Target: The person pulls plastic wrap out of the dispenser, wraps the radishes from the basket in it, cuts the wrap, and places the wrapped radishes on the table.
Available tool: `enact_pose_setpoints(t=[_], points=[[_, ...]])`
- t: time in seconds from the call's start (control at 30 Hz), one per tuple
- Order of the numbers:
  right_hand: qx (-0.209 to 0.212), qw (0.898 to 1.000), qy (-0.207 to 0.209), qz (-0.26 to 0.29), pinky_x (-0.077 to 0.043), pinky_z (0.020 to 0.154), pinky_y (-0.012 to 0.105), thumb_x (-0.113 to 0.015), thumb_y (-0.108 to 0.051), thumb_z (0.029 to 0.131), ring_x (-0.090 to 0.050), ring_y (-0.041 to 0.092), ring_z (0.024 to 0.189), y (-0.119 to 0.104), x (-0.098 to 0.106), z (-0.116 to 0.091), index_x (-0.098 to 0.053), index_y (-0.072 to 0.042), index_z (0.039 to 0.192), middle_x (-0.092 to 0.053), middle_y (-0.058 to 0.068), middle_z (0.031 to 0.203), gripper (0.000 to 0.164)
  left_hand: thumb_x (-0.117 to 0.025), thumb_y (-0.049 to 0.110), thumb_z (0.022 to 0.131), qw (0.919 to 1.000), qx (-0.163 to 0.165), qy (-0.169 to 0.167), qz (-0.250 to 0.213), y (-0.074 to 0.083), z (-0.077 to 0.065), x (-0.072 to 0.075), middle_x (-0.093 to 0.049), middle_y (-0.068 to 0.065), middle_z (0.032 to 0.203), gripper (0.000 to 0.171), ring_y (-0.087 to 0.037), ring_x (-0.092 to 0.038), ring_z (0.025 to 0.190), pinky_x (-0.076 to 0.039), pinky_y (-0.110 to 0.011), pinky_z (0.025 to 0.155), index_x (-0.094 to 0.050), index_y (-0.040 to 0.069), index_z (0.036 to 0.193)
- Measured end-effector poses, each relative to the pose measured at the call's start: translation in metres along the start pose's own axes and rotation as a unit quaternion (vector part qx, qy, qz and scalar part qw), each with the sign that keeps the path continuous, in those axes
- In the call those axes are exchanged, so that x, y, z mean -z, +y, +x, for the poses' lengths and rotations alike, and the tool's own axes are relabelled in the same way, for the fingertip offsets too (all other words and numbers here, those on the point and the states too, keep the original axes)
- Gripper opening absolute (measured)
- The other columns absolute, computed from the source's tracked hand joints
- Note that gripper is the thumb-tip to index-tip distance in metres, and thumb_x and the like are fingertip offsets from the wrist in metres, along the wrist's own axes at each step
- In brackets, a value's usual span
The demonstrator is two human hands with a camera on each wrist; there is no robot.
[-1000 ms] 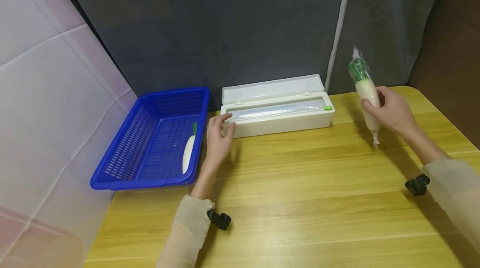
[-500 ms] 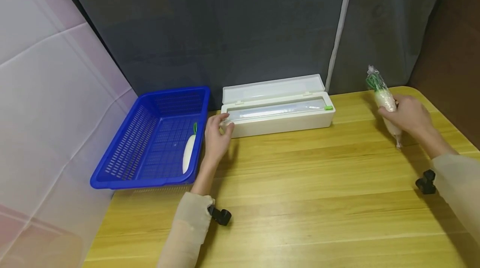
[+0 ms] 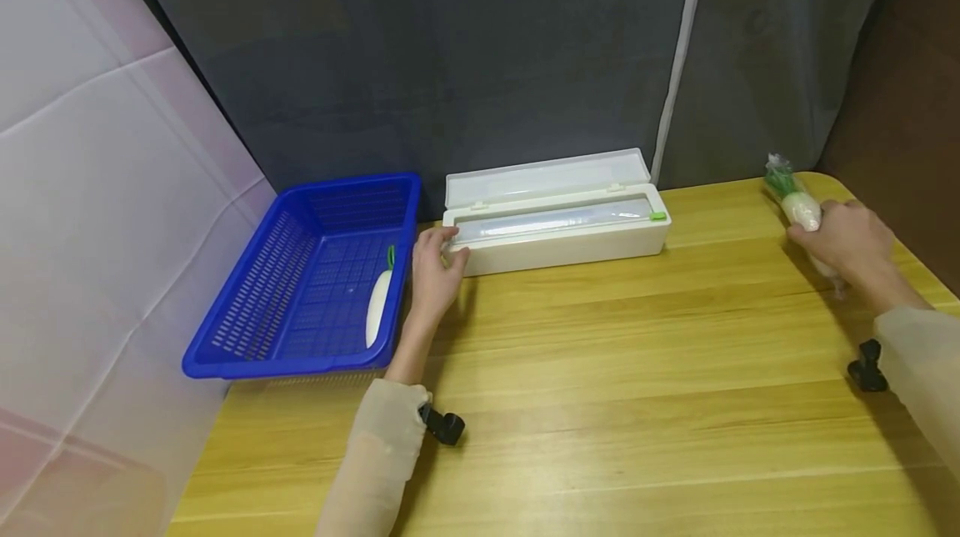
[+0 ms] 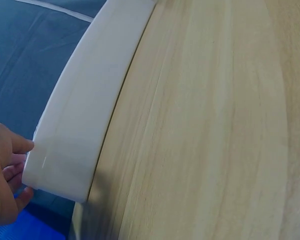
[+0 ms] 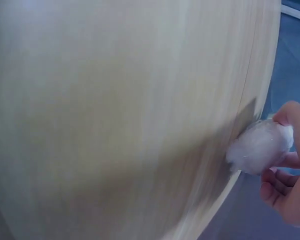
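At the table's far right, my right hand (image 3: 855, 245) grips a white radish (image 3: 801, 210) wrapped in clear plastic film, its green top pointing away from me. The right wrist view shows its film-covered lower end (image 5: 260, 147) between thumb and fingers, close over the wood. My left hand (image 3: 437, 274) rests with bent, relaxed fingers at the left end of a long white cling film box (image 3: 562, 252). In the left wrist view its fingertips (image 4: 24, 145) are right at the box's end corner. The box lid (image 3: 551, 177) stands raised, showing a roll of film (image 3: 555, 220) inside.
A blue plastic basket (image 3: 300, 366) stands left of my left hand, with a bare white radish (image 3: 377, 309) lying along its right wall. A green slider (image 3: 657, 216) sits at the box's right end. A grey curtain (image 3: 465, 62) hangs behind the wooden table (image 3: 600, 404).
My right hand has carried the wrapped radish to the right and lowered it toward the table. The left hand has barely moved at the box's left end.
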State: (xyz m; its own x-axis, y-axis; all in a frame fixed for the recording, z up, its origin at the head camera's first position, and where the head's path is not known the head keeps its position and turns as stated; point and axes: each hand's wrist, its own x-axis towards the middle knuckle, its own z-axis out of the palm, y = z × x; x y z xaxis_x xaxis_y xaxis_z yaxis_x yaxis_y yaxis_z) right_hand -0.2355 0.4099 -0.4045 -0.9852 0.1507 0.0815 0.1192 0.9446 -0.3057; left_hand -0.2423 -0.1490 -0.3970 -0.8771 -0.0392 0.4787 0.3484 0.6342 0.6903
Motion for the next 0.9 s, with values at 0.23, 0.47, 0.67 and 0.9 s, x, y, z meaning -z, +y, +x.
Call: enact_pose_setpoints(t=[0.23, 0.47, 0.67, 0.9], points=[[-0.011, 1.000, 0.006, 0.012, -0.043, 0.066, 0.062, -0.047, -0.046, 0.101, -0.051, 0.057, 0.089, 0.008, -0.001, -0.005, -0.048, 0.017, 0.114, -0.047, 0.041, 0.102, 0.065, -0.073, 0.002, 0.088, 0.9999, -0.001, -0.010, -0.001, -0.005, 0.002, 0.000, -0.058, -0.024, 0.125, 0.032, -0.041, -0.049, 0.119, -0.037, -0.049, 0.103, -0.066, -0.007, 0.118], [-0.010, 1.000, 0.017, 0.022, -0.039, 0.077, 0.071, -0.034, -0.056, 0.104, -0.043, 0.065, 0.100, 0.010, -0.004, -0.008, -0.044, 0.019, 0.124, -0.041, 0.046, 0.110, 0.078, -0.073, 0.003, 0.088, 0.9999, -0.006, -0.014, -0.001, -0.005, 0.003, 0.002, -0.058, -0.025, 0.125, 0.033, -0.042, -0.050, 0.119, -0.037, -0.050, 0.102, -0.066, -0.007, 0.118], [-0.017, 0.998, 0.041, 0.039, -0.032, 0.091, 0.074, -0.037, -0.047, 0.106, -0.035, 0.065, 0.111, 0.004, -0.003, -0.009, -0.041, 0.018, 0.130, -0.036, 0.046, 0.121, 0.070, -0.074, 0.003, 0.087, 0.9999, -0.011, -0.012, 0.004, -0.006, 0.003, 0.002, -0.058, -0.025, 0.124, 0.032, -0.042, -0.050, 0.117, -0.037, -0.050, 0.101, -0.066, -0.006, 0.117], [-0.004, 0.996, 0.065, 0.057, -0.027, 0.096, 0.070, -0.043, -0.030, 0.106, -0.032, 0.064, 0.113, -0.006, -0.004, -0.008, -0.044, 0.018, 0.128, -0.036, 0.046, 0.122, 0.053, -0.074, 0.002, 0.088, 0.9998, -0.015, -0.015, 0.002, -0.007, 0.002, 0.002, -0.058, -0.025, 0.124, 0.032, -0.042, -0.049, 0.117, -0.037, -0.051, 0.101, -0.066, -0.007, 0.117]])
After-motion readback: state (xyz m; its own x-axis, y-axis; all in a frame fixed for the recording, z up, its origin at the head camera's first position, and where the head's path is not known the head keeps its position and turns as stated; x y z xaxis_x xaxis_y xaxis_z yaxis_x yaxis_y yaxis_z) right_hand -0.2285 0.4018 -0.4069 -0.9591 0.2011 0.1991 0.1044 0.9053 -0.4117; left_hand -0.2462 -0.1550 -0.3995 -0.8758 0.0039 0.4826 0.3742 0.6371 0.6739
